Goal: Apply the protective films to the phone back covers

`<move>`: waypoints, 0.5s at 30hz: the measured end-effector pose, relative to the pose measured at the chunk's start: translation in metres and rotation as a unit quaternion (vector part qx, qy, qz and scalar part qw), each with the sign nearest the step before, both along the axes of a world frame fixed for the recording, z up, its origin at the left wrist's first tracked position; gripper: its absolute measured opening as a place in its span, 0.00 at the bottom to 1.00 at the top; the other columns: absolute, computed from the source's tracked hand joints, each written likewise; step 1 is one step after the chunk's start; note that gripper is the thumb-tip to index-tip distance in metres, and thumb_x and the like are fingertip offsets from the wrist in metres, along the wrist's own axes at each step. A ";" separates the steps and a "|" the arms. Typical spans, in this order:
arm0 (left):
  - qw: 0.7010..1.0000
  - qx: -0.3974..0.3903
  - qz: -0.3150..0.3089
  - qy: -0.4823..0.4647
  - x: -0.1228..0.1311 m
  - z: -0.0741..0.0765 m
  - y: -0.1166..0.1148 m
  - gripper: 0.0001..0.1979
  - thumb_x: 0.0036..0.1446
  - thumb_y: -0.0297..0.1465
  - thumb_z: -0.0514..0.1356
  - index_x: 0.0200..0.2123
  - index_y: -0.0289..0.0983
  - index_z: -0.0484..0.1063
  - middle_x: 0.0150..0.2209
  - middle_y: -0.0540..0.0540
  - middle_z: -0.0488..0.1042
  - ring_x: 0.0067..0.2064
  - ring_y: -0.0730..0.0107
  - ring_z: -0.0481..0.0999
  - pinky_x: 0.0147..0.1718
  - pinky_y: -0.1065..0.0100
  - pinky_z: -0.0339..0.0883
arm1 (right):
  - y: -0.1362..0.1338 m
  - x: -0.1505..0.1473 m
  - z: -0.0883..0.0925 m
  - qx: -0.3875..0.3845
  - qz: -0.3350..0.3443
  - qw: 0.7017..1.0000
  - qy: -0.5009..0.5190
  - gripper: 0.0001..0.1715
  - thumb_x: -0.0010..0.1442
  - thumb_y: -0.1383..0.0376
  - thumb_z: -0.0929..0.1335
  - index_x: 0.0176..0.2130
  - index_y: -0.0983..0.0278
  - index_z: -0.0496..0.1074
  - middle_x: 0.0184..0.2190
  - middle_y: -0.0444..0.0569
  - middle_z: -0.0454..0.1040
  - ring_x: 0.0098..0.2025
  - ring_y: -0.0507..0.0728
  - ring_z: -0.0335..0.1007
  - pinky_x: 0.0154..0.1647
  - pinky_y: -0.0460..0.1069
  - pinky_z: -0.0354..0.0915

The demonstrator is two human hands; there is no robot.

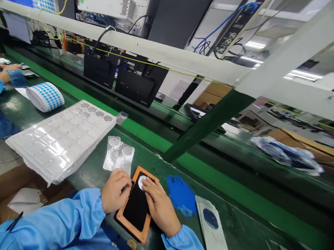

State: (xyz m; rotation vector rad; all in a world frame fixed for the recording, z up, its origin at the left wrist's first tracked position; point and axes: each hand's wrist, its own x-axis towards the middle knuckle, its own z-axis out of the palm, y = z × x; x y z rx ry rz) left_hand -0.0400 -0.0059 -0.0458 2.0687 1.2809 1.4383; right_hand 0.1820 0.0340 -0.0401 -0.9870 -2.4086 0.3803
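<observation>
- My left hand (116, 191) is at the left side of the orange frame (131, 230); its fingers are bent and the thumb is turned toward the frame. I cannot tell if they pinch something there.
- My right hand (162, 207) comes over the right side of the same frame. Its fingers are stretched out, side by side, and their tips are on the white round disc (141, 182), covering a part of it.
- This disc is at the far end of the black inset (136, 207), which lies inside the orange frame. The frame is on the near edge of the green bench (90, 173), between my two hands.
- Just beyond my left hand there are two clear plastic pieces (124, 160), each with a round shape in it, and one overlaps the other.
- To the right of my right hand lies a crumpled blue sheet (180, 193), and nearer, more to the right, a silvery flat plate (218, 240) with a dark blue round spot (211, 218).
- On the left is a clear plastic tray (55, 151) with round pieces (99, 114) at its far end.
- Beyond this tray, to the left, stands a roll of white tape with blue dots (49, 94).
- At the far left, a co-worker's hand (6, 74) is above the bench.
</observation>
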 end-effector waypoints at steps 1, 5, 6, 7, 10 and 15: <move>1.000 0.006 -0.010 0.016 0.002 0.002 0.002 0.10 0.56 0.20 0.55 0.36 0.39 0.71 0.39 0.45 0.76 0.48 0.60 0.71 0.52 0.55 0.65 | -0.002 -0.002 0.001 -0.001 -0.004 1.000 -0.004 0.17 0.66 0.68 0.61 0.49 0.58 0.74 0.55 0.51 0.75 0.61 0.59 0.66 0.67 0.67 0.54; 0.990 0.003 -0.050 0.132 0.012 0.010 0.014 0.17 0.55 0.22 0.57 0.47 0.41 0.72 0.49 0.43 0.75 0.59 0.51 0.63 0.58 0.45 0.57 | -0.014 -0.004 0.004 0.004 -0.051 0.998 -0.019 0.16 0.65 0.66 0.62 0.48 0.55 0.75 0.51 0.45 0.77 0.60 0.56 0.68 0.67 0.61 0.56; 0.985 -0.004 -0.058 0.165 0.015 0.011 0.017 0.18 0.55 0.23 0.58 0.48 0.42 0.72 0.51 0.43 0.75 0.61 0.48 0.61 0.57 0.43 0.55 | -0.017 0.002 0.006 0.009 -0.078 0.997 -0.022 0.16 0.65 0.65 0.63 0.48 0.53 0.75 0.50 0.43 0.78 0.59 0.56 0.69 0.66 0.59 0.57; 0.979 -0.011 -0.066 0.193 0.016 0.011 0.020 0.18 0.54 0.24 0.59 0.48 0.42 0.72 0.52 0.44 0.75 0.62 0.45 0.59 0.57 0.41 0.53 | -0.020 0.014 0.010 0.014 -0.114 0.993 -0.021 0.16 0.65 0.63 0.62 0.48 0.52 0.75 0.50 0.42 0.78 0.58 0.56 0.69 0.66 0.59 0.58; 0.968 -0.022 -0.077 0.237 0.018 0.008 0.023 0.16 0.54 0.26 0.60 0.47 0.43 0.73 0.52 0.45 0.75 0.63 0.42 0.57 0.55 0.37 0.50 | -0.028 0.077 0.020 0.028 -0.283 0.959 -0.011 0.21 0.66 0.57 0.61 0.53 0.60 0.72 0.52 0.56 0.75 0.58 0.66 0.68 0.62 0.65 0.59; 0.971 -0.026 -0.064 0.228 0.021 0.005 0.023 0.14 0.52 0.24 0.60 0.43 0.42 0.75 0.50 0.44 0.76 0.64 0.42 0.56 0.56 0.38 0.47 | -0.030 0.190 0.021 -0.168 -0.587 0.788 -0.081 0.45 0.42 0.43 0.72 0.50 0.72 0.72 0.47 0.70 0.75 0.51 0.75 0.71 0.50 0.64 0.65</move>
